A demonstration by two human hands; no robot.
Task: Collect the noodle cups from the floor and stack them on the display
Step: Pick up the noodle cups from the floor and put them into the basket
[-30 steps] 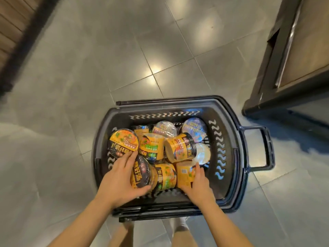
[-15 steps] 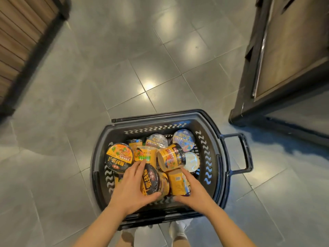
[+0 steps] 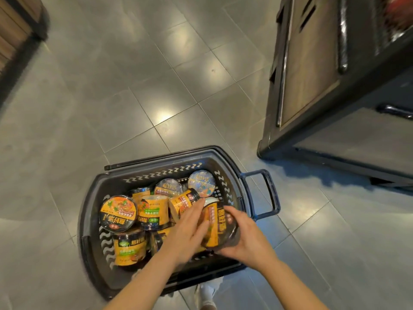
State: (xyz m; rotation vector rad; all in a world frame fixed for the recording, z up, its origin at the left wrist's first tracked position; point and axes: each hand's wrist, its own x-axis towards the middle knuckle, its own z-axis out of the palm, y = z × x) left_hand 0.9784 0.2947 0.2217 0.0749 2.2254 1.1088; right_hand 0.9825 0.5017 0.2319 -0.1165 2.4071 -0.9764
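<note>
Above the basket point(image 3: 93, 220), your right hand point(image 3: 250, 240) has a grip on a noodle cup point(image 3: 215, 224), with your left hand point(image 3: 190, 233) resting flat against it.

Both bare forearms reach in from 6 o'clock and converge toward the middle. The left hand point(image 3: 190, 233) lies palm down, fingers straight and pointing toward 1 o'clock, pressed against the side of a cup point(image 3: 215, 222). The right hand point(image 3: 248, 239) comes from 5 o'clock, fingers and thumb curled round that same cup's rim, gripping it.
</note>
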